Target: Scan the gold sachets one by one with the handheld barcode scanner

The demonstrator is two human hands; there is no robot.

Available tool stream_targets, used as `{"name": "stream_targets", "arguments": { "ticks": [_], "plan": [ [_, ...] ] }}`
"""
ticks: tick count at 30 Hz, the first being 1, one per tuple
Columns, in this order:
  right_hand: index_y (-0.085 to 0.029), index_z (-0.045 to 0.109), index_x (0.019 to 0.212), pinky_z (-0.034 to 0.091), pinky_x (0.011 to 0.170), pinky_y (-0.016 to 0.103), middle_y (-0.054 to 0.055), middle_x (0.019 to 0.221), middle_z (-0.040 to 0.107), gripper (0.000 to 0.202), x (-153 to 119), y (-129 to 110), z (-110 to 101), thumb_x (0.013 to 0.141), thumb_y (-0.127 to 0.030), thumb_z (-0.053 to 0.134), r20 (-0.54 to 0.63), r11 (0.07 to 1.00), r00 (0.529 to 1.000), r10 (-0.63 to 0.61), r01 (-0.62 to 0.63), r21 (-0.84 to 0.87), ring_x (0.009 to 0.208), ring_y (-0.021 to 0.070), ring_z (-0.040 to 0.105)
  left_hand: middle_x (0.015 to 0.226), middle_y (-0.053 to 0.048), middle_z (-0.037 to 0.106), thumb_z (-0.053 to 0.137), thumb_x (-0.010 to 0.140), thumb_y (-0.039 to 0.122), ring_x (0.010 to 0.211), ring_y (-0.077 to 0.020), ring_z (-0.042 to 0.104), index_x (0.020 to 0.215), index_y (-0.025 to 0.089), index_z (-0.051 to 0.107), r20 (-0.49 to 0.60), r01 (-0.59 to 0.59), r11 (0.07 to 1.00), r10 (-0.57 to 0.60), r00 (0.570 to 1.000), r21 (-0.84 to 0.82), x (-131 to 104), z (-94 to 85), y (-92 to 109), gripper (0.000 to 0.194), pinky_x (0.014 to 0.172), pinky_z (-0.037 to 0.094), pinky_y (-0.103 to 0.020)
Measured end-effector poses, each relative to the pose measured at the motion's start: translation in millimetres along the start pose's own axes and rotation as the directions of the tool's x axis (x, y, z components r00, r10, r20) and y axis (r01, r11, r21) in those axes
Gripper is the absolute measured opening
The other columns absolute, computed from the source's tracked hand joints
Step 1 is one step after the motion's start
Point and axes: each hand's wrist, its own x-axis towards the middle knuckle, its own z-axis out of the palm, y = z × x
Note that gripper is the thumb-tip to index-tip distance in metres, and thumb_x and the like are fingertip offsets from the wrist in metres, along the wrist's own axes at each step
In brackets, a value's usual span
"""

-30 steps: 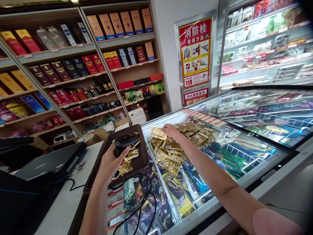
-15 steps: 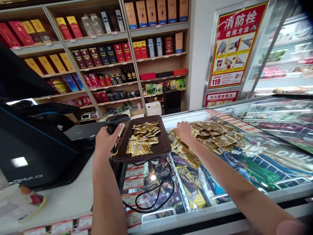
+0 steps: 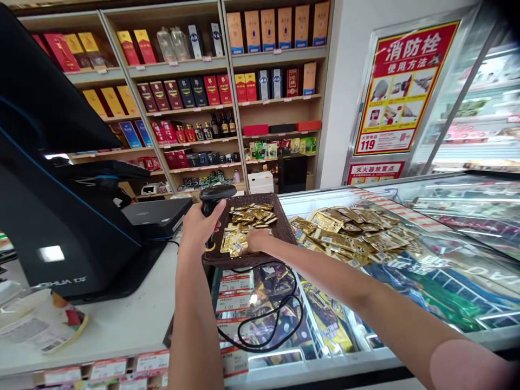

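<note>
My left hand [image 3: 200, 227] is wrapped round the handle of a black barcode scanner [image 3: 217, 192], held upright at the left rim of a brown woven basket [image 3: 284, 225]. Inside the basket lie several gold foil packets [image 3: 252, 213]. My right hand [image 3: 259, 240] reaches in from the right, low over the front of that heap, its fingers closed at a gold packet [image 3: 239, 248]; the fingertips are partly hidden. To the right, a larger pile of similar gold packets [image 3: 349, 227] is spread on the glass freezer top [image 3: 325, 346]. The scanner's black cable [image 3: 260, 346] loops in front of the basket.
On the left a dark checkout terminal [image 3: 81, 238] stands on a white counter [image 3: 134, 319], near a paper tub [image 3: 44, 319]. Wrapped goods show through the freezer glass. Shelves of boxed bottles [image 3: 199, 89] and a red poster [image 3: 408, 89] are behind.
My right hand has moved left from the larger pile of gold packets into the basket. My left hand still holds the scanner, and the whole view has shifted slightly.
</note>
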Motion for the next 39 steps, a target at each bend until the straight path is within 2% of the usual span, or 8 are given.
{"name": "stream_targets", "arguments": {
  "ticks": [3,6,11,16,19,23,27,39],
  "plan": [
    [-0.015,0.066,0.111,0.053,0.080,0.037,0.018,0.115,0.070,0.056,-10.1,12.9,-9.0,0.065,-0.042,0.084,-0.003,0.999,1.000,0.018,-0.018,0.030,0.105,0.0337,0.067,0.062,-0.002,0.064,0.066,0.069,0.066,0.053,-0.0185,0.061,0.078,0.019,0.057,-0.008,-0.013,1.000,0.013,1.000,0.009,0.1,7.4,2.0,0.049,0.050,0.046,-0.027],
    [-0.016,0.061,0.110,0.050,0.066,0.025,0.014,0.115,0.069,0.042,-24.0,39.7,-23.1,0.078,-0.039,0.074,-0.107,0.968,0.993,-0.041,0.066,0.240,0.092,0.0244,0.068,0.060,-0.001,0.063,0.068,0.067,0.068,0.054,-0.0192,0.062,0.079,0.019,0.056,0.009,-0.012,1.000,0.012,1.000,-0.011,0.6,14.3,4.5,0.051,0.052,0.046,-0.028],
    [-0.020,0.053,0.109,0.043,0.051,0.023,0.010,0.108,0.065,0.031,-62.0,101.2,-57.3,0.091,-0.044,0.057,-0.181,0.871,0.974,0.134,-0.028,0.491,0.064,0.0143,0.060,0.055,0.002,0.060,0.073,0.064,0.066,0.050,-0.0157,0.057,0.079,0.021,0.055,0.085,0.014,0.991,-0.003,0.996,-0.131,2.5,25.2,6.0,0.051,0.050,0.043,-0.025],
    [-0.022,0.050,0.095,0.040,0.049,0.018,0.002,0.088,0.058,0.018,-98.5,162.6,-81.5,0.094,-0.040,0.051,-0.216,0.751,0.934,0.284,-0.076,0.655,0.067,0.0125,0.053,0.056,0.003,0.059,0.072,0.063,0.069,0.050,-0.0152,0.054,0.080,0.020,0.057,0.074,-0.031,0.988,0.043,0.996,-0.151,-5.4,50.5,19.5,0.054,0.048,0.042,-0.025],
    [-0.022,0.048,0.092,0.041,0.048,0.018,0.000,0.083,0.054,0.015,-107.8,186.0,-90.7,0.094,-0.037,0.050,-0.222,0.686,0.913,0.343,-0.083,0.722,0.067,0.0120,0.051,0.056,0.003,0.057,0.073,0.061,0.070,0.050,-0.0151,0.054,0.082,0.020,0.057,0.188,-0.068,0.992,0.087,0.978,-0.108,-15.2,68.9,30.0,0.056,0.048,0.042,-0.025],
    [-0.022,0.046,0.092,0.041,0.048,0.018,0.000,0.082,0.052,0.014,-110.3,199.7,-99.9,0.094,-0.035,0.050,-0.230,0.638,0.890,0.394,-0.085,0.765,0.065,0.0116,0.049,0.056,0.003,0.057,0.072,0.063,0.070,0.050,-0.0145,0.053,0.081,0.020,0.057,0.318,-0.049,0.997,0.064,0.946,-0.053,-25.2,88.0,36.9,0.055,0.047,0.040,-0.025],
    [-0.022,0.047,0.094,0.043,0.049,0.019,0.002,0.088,0.054,0.018,-110.1,207.0,-102.5,0.092,-0.040,0.052,-0.249,0.649,0.883,0.397,-0.078,0.757,0.068,0.0130,0.051,0.056,0.003,0.057,0.072,0.060,0.071,0.051,-0.0155,0.055,0.080,0.020,0.058,0.388,0.004,0.999,0.010,0.921,-0.035,-27.7,100.2,36.3,0.057,0.048,0.042,-0.026],
    [-0.022,0.050,0.095,0.041,0.048,0.020,0.002,0.085,0.056,0.017,-112.6,208.3,-104.6,0.091,-0.038,0.054,-0.273,0.658,0.874,0.403,-0.069,0.750,0.066,0.0134,0.053,0.064,0.003,0.055,0.071,0.067,0.067,0.056,-0.0150,0.058,0.089,0.019,0.057,0.432,-0.059,0.998,0.069,0.899,-0.037,-28.8,109.1,28.5,0.054,0.048,0.045,-0.024]
  ]
}}
